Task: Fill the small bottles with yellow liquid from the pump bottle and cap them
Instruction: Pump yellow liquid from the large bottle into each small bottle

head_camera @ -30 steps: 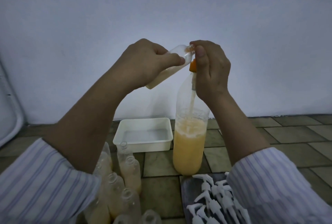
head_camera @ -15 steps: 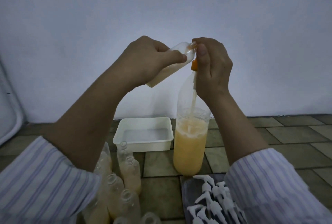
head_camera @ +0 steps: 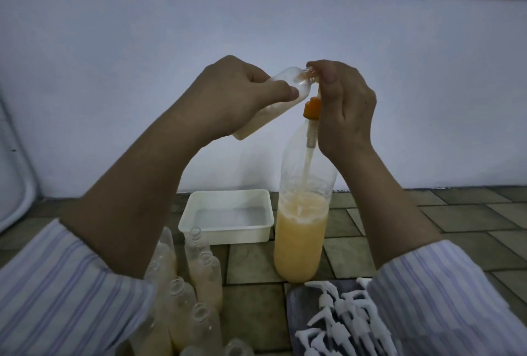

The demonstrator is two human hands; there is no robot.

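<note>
A tall clear pump bottle (head_camera: 301, 235), about half full of yellow liquid, stands on the tiled floor. Its orange pump head (head_camera: 312, 108) sits at the top, with my right hand (head_camera: 343, 110) closed over it. My left hand (head_camera: 233, 98) holds a small clear bottle (head_camera: 273, 110) tilted, its mouth up against the pump spout under my right fingers. Pale yellow liquid lies in the small bottle's lower part. Several more small bottles (head_camera: 199, 278), uncapped and partly filled, stand at the lower left.
A white rectangular tub (head_camera: 228, 231) sits on the floor behind the small bottles, left of the pump bottle. A dark tray (head_camera: 296, 307) at the lower right carries several white pump caps (head_camera: 345, 324). A pale wall rises close behind.
My right hand has risen and the orange pump head has come up, showing more of its stem. The small bottle stays tilted at the spout.
</note>
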